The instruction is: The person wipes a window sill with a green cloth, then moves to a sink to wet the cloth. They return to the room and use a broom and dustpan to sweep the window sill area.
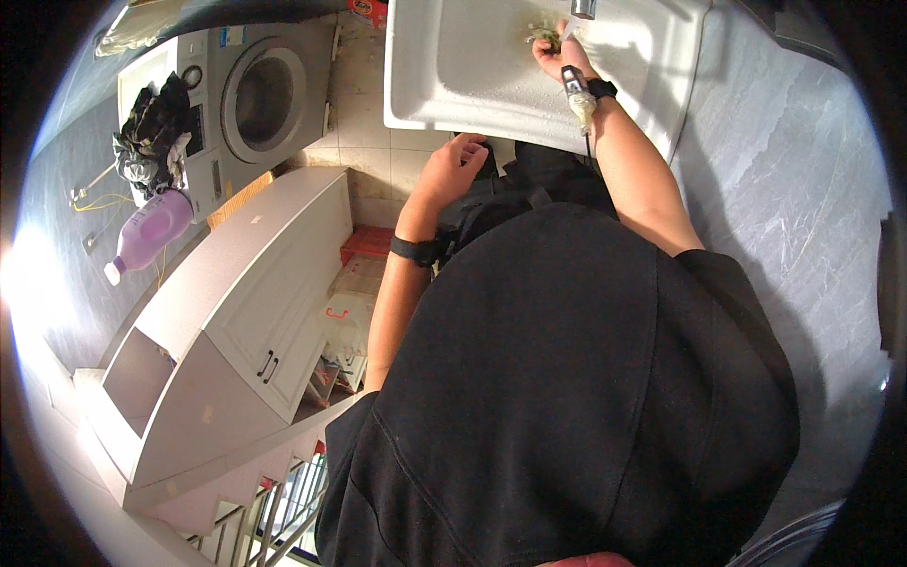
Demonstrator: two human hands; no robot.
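Inside a white sink (496, 106), my right hand (563, 60) is under a running metal faucet (583, 8), its fingers bent by a clump of greenish scraps (544, 35). Whether the fingers grip the scraps or only touch them cannot be told. A small device wrapped in clear plastic (579, 99) is strapped at the right wrist, beside a black band. My left hand (457, 166) hangs outside the sink near its front edge, fingers loosely curled, with nothing seen in it. The left wrist wears a black band too.
A front-loading washing machine (266, 99) stands at the left, with dark and grey clothes (159, 135) and a purple plastic bottle (152, 227) on top. Nearer is a white cabinet (262, 298) with black handles. A grey marbled wall (786, 156) borders the sink on the right.
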